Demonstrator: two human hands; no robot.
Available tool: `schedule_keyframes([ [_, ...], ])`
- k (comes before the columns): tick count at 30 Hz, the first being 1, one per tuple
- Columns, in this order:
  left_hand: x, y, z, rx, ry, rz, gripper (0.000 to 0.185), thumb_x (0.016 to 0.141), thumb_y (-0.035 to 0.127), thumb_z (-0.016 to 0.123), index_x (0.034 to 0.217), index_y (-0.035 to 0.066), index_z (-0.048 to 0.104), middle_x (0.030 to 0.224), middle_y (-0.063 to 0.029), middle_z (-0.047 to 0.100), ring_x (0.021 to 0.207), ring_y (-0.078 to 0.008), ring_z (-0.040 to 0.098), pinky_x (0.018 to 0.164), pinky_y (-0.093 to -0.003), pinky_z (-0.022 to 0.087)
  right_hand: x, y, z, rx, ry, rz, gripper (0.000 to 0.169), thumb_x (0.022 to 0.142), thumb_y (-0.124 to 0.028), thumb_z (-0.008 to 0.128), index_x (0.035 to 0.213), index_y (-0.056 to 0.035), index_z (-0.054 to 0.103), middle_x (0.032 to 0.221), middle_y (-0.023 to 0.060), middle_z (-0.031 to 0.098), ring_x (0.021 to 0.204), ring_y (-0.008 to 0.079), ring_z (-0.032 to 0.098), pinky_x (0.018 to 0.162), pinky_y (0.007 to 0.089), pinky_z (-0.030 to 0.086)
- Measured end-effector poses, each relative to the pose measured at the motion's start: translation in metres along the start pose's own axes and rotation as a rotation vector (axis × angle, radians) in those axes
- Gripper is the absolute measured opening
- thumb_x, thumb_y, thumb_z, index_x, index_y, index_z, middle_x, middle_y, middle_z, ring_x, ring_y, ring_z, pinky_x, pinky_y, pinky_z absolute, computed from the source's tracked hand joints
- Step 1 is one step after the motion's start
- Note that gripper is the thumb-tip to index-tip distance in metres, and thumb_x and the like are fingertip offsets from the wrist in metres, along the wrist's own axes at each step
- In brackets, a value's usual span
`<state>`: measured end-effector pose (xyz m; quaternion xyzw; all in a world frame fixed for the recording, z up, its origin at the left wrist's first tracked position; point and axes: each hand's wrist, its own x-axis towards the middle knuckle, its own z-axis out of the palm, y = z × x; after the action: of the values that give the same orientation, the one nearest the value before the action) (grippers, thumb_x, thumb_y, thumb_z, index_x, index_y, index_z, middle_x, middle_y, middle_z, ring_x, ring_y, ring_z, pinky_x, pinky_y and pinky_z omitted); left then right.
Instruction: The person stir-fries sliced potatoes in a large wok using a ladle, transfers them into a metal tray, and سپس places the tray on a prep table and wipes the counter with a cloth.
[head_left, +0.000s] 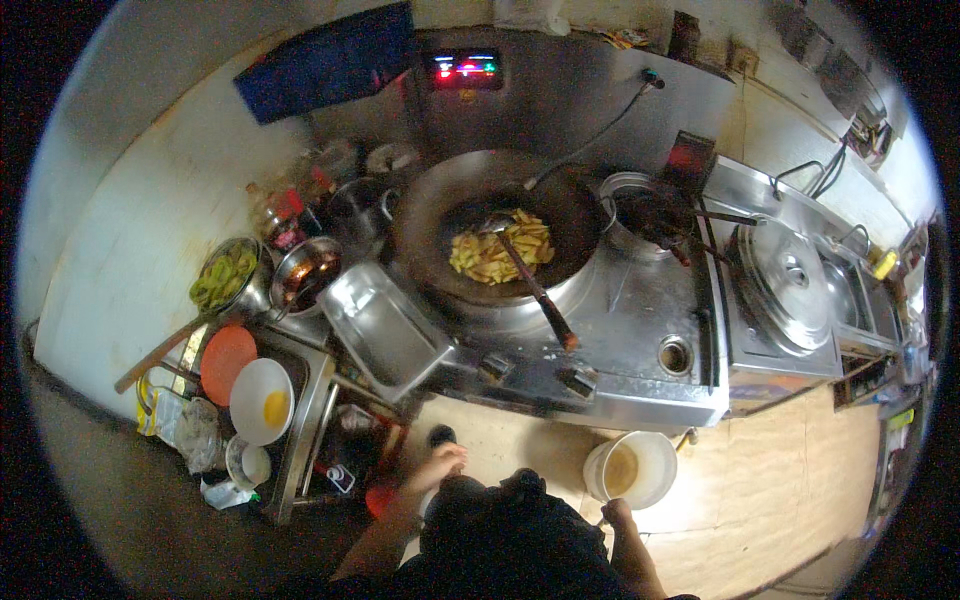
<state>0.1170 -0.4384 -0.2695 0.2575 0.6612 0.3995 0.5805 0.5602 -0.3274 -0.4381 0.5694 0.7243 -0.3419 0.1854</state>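
Observation:
My left hand (444, 459) hangs low by my dark clothing with its fingers bent; I see nothing clearly in it. On the right, my right hand (618, 511) is curled beside the lower rim of a pale bucket (654, 480); whether it grips anything is unclear. Brownish liquid shows inside the bucket. Before me a large wok (427, 202) sits in the steel stove (645, 315). Yellowish cut pieces of food (529, 255) lie in it. A ladle (534, 289) rests with its bowl in the food and its handle over the wok's near rim.
Left of the wok stand a rectangular steel pan (382, 326), a steel bowl of dark sauce (304, 274) and a long-handled pan with green vegetables (225, 277). A white bowl with yellow contents (251, 405) is nearer. Right are a dark-filled pot (637, 214) and a lidded pot (787, 277).

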Motion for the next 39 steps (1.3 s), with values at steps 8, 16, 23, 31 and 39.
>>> schedule_keyframes([
  [8,0.005,-0.109,-0.031,0.755,0.341,0.217,0.015,0.077,0.009,0.05,0.09,0.003,0.056,0.075,-0.0095,0.056,0.073,-0.0192,0.056,0.063,-0.0298,0.045,0.041,-0.03,-0.027,-0.492,0.301,-0.503,0.015,0.071,-0.015,0.051,0.068,-0.004,0.061,0.066,0.0149,0.06,0.053,0.0249,0.057,0.05,0.037,0.045],
  [16,-0.022,-0.207,-0.06,0.884,0.476,0.151,0.014,0.076,0.01,0.05,0.088,0.004,0.056,0.074,-0.0093,0.056,0.072,-0.0201,0.056,0.063,-0.0307,0.045,0.02,-0.255,-0.278,0.355,0.641,-0.445,0.03,0.083,-0.027,0.046,0.078,0.0009,0.057,0.066,0.018,0.058,0.061,0.0342,0.055,0.056,0.037,0.042],
  [23,-0.043,-0.297,-0.092,0.916,0.402,0.131,0.014,0.075,0.011,0.05,0.086,0.004,0.056,0.074,-0.0092,0.056,0.072,-0.0208,0.056,0.062,-0.0314,0.045,0.026,-0.384,-0.358,0.016,0.525,-0.418,0.047,0.077,-0.034,0.053,0.11,-0.0019,0.049,0.083,0.0241,0.058,0.081,0.0373,0.056,0.072,0.0418,0.044],
  [31,-0.012,-0.309,-0.133,0.952,0.33,0.207,0.014,0.075,0.013,0.05,0.084,0.005,0.056,0.073,-0.0091,0.056,0.071,-0.0216,0.056,0.062,-0.0323,0.045,0.088,-0.394,-0.336,-0.139,0.418,-0.465,0.059,0.073,-0.021,0.056,0.126,-0.0066,0.033,0.078,0.0165,0.058,0.064,0.0292,0.058,0.057,0.0384,0.046],
  [39,0.021,-0.3,-0.18,1.018,0.315,0.28,0.013,0.074,0.014,0.051,0.082,0.005,0.056,0.072,-0.0089,0.056,0.07,-0.0225,0.056,0.062,-0.0332,0.045,0.043,-0.399,-0.353,0.771,0.211,-0.314,0.044,0.081,-0.015,0.05,0.122,-0.0088,0.036,0.058,0.0031,0.044,0.039,0.012,0.043,0.033,0.0258,0.037],
])
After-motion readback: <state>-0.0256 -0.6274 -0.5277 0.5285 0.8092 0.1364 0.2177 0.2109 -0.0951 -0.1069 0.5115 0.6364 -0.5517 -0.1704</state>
